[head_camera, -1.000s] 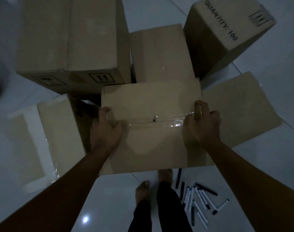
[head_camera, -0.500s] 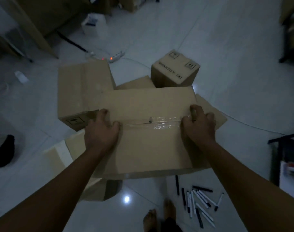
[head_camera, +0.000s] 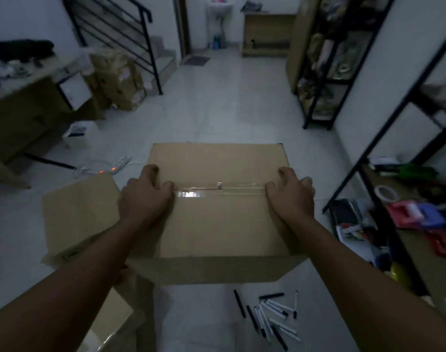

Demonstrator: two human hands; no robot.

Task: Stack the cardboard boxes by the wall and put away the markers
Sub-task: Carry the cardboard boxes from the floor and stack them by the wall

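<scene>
I hold a large taped cardboard box [head_camera: 221,224] up in front of me, lifted off the floor. My left hand [head_camera: 145,196] grips its left edge and my right hand [head_camera: 290,194] grips its right edge, fingers curled over the top. A second cardboard box [head_camera: 77,212] stands on the floor to the left, partly behind my left arm. Another box [head_camera: 110,326] shows at the bottom left under my arm. Several black and white markers [head_camera: 267,316] lie scattered on the white tiles below the held box.
A black metal shelf [head_camera: 394,199] with tape rolls and clutter runs along the right. A second rack [head_camera: 318,72] stands further back right. At left are a desk [head_camera: 26,105], stacked cartons [head_camera: 117,77] by the staircase, and a power strip [head_camera: 107,168] on the floor.
The box has risen from the floor pile to chest height in both hands. My view has tilted up from the floor to the room; the other boxes have dropped out of sight.
</scene>
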